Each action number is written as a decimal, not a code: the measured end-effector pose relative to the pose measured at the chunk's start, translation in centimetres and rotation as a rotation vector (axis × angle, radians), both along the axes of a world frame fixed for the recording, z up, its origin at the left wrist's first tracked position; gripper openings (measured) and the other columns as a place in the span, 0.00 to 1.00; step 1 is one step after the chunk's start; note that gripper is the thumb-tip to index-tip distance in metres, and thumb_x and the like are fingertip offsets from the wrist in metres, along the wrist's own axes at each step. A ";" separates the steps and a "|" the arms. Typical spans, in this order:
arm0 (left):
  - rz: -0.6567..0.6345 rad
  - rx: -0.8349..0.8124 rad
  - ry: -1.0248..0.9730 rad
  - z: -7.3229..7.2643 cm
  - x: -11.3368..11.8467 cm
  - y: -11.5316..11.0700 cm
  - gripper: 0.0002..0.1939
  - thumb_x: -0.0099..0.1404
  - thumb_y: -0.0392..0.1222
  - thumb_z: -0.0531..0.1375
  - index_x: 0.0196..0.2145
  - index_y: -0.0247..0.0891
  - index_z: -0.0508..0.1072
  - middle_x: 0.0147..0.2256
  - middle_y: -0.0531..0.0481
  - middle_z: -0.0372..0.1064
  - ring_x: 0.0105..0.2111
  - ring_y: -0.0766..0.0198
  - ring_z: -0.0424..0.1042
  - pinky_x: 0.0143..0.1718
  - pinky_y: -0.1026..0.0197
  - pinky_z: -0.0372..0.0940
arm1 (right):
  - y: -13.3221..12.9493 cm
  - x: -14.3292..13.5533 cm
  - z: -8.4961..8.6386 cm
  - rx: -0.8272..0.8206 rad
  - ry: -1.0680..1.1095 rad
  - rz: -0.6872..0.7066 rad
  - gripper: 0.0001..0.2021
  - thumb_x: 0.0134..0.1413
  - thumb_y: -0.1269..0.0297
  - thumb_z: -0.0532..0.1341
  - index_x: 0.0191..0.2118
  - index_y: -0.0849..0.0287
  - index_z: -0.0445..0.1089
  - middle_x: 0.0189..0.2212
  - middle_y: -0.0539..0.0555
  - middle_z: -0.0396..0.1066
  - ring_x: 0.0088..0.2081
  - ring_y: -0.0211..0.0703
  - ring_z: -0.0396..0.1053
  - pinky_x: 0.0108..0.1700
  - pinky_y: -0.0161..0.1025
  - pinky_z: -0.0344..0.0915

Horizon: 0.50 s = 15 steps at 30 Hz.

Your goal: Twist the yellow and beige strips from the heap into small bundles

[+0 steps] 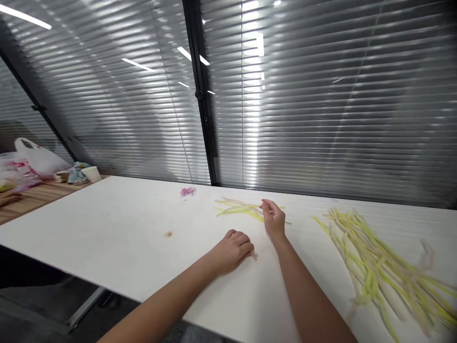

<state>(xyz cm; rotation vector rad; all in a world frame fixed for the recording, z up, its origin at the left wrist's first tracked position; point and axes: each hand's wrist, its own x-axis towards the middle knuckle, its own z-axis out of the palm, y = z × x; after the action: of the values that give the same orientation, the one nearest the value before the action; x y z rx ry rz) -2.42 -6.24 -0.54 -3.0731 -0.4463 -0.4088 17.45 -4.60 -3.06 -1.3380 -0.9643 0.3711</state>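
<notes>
Looking across the scene from its far left, I see a white plastic bag (39, 159) on a brown wooden tabletop (35, 197), with a small pale cup (92, 173) and some crumpled wrappers (76, 174) just beside it; part of another person's hand (9, 197) rests at the left edge of that wood. Adjoining it is the large white table (117, 228), which bears a small pink scrap (187, 191) near its far edge and a tiny brown speck (168, 233) nearer to me. My left hand (232, 250) lies knuckles up on the white surface, fingers curled under and pressed together; something pale shows at its fingertips, but I cannot tell whether it is held. Just right of it and farther away, my right hand (274, 219) reaches forward, thumb and forefinger pinching the right end of a thin strand that belongs to the small bunch of yellow-green and beige strips (239, 208). This bunch lies flat near the far edge of the table, to the left of the right hand's fingertips and well apart from the left hand. At the right, a much larger pile of similar strips (378, 267) fans out toward the near right corner, apart from both hands. Closed horizontal blinds (321, 105) fill the background behind the table.
</notes>
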 end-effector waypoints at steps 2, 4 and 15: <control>-0.021 0.108 0.007 -0.2 -1.2 -0.3 0.11 0.70 0.40 0.47 0.42 0.39 0.68 0.38 0.50 0.68 0.42 0.64 0.65 0.50 0.56 0.51 | 0.0 0.0 0.1 -0.006 0.007 -0.002 0.21 0.53 0.50 0.56 0.44 0.61 0.73 0.34 0.57 0.73 0.35 0.43 0.69 0.34 0.36 0.63; -0.056 0.246 0.029 -0.1 -3.0 -0.1 0.09 0.69 0.37 0.48 0.41 0.39 0.67 0.36 0.51 0.68 0.41 0.64 0.65 0.53 0.54 0.48 | 0.0 0.0 0.2 -0.009 0.019 -0.019 0.21 0.53 0.49 0.56 0.43 0.61 0.73 0.33 0.57 0.73 0.34 0.43 0.68 0.33 0.36 0.63; 0.947 0.486 -0.001 4.5 -29.5 13.7 0.20 0.65 0.42 0.46 0.51 0.36 0.66 0.54 0.40 0.62 0.60 0.45 0.51 0.57 0.34 0.36 | 0.1 0.0 -0.2 -0.050 -0.055 -0.039 0.22 0.52 0.49 0.56 0.44 0.62 0.72 0.31 0.56 0.73 0.31 0.42 0.67 0.33 0.37 0.63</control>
<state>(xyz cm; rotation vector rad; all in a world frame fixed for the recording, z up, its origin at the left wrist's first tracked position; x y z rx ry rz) -31.91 7.46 3.97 -2.0804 -1.4285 -0.3830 17.41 -4.48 -3.22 -1.4171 -0.9783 0.3323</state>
